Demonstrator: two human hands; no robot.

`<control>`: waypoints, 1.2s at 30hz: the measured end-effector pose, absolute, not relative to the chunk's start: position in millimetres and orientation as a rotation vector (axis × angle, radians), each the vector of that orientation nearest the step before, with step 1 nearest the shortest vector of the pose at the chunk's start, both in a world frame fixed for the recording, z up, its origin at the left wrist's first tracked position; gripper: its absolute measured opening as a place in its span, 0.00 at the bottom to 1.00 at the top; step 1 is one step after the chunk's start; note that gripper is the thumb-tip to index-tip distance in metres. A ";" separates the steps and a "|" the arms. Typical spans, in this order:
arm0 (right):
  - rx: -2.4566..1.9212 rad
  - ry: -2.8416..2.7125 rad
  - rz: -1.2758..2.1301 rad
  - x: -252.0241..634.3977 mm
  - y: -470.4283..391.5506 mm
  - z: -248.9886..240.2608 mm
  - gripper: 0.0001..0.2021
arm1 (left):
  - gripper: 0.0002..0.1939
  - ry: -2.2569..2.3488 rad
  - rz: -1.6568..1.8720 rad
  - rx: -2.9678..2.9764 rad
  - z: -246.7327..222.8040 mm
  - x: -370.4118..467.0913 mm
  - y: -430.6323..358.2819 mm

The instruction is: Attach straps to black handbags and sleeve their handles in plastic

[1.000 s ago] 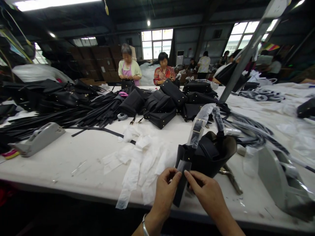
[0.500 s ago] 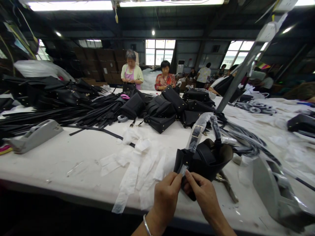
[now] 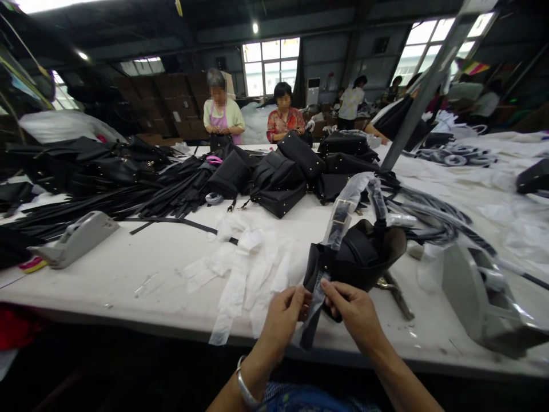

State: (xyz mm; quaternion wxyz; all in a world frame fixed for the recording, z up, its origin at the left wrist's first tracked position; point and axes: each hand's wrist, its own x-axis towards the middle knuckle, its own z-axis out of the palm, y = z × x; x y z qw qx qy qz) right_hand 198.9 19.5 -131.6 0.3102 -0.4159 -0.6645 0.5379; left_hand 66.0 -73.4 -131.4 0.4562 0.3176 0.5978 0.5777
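A black handbag [image 3: 360, 257] stands on the white table near its front edge, its mouth open. Its buckled handle [image 3: 339, 217] rises in an arch under clear plastic wrap. From the bag's left side a black strap [image 3: 312, 326] hangs down over the table edge, with clear plastic film [image 3: 316, 294] along it. My left hand [image 3: 285, 315], a silver bangle on its wrist, has its fingers pinched at the strap's left edge, at the film. My right hand [image 3: 354, 309] pinches the strap and film between thumb and fingers, against the bag's front.
White tissue strips [image 3: 244, 257] lie left of the bag. Grey tape dispensers stand at right [image 3: 484, 303] and left [image 3: 81, 237]. Metal scissors [image 3: 397, 297] rest beside the bag. Behind are piled black bags [image 3: 278, 177], loose straps [image 3: 171, 189] and a slanted post [image 3: 420, 97]. Co-workers [image 3: 221, 114] are across the table.
My hands have moved slightly apart, and the film-covered strap now shows hanging between them. The camera view has tilted down a little. The bag stays in place.
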 end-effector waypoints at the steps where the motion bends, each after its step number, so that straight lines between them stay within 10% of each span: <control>1: -1.089 -1.766 1.403 198.7 19.9 -132.8 0.25 | 0.27 1.357 1.375 0.724 -132.0 69.2 -72.8; 18: -1.575 -1.438 0.403 407.1 119.3 -110.9 0.17 | 0.29 1.807 1.368 0.843 -146.3 93.5 -74.6; 36: -1.542 -1.011 0.947 481.9 103.7 -122.2 0.17 | 0.31 1.831 1.310 0.818 -162.7 95.9 -75.8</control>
